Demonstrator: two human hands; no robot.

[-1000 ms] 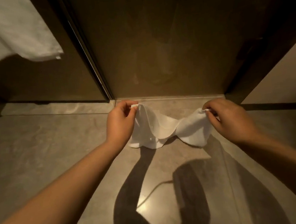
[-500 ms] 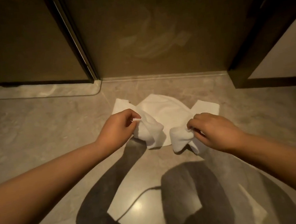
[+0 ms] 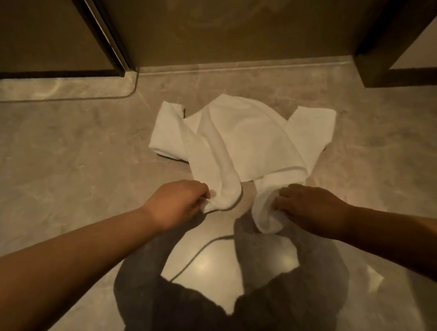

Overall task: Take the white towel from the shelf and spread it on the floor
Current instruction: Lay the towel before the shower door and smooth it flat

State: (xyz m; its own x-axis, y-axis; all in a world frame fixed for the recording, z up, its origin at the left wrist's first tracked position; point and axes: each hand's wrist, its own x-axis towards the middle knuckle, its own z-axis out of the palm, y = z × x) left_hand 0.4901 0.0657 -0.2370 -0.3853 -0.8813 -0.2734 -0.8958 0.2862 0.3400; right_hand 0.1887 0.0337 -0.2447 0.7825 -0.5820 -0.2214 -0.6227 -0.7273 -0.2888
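Note:
The white towel (image 3: 247, 140) lies partly unfolded and rumpled on the grey stone floor (image 3: 49, 161), its far part flat and its near edge bunched into two gathered corners. My left hand (image 3: 175, 205) pinches the near left corner just above the floor. My right hand (image 3: 310, 205) grips the near right corner, which folds under the fingers. Both forearms reach in from the bottom corners of the view. The shelf is out of view.
A dark brown wall (image 3: 236, 15) rises just beyond the towel, with a door frame (image 3: 106, 34) at the left and a dark cabinet edge (image 3: 399, 46) at the right. A raised stone threshold (image 3: 47, 89) runs along the left. My shadow covers the near floor.
The towel has come down from hanging between my hands to lying on the floor. Both hands have pulled its near corners toward me and lower, and the view has tilted down.

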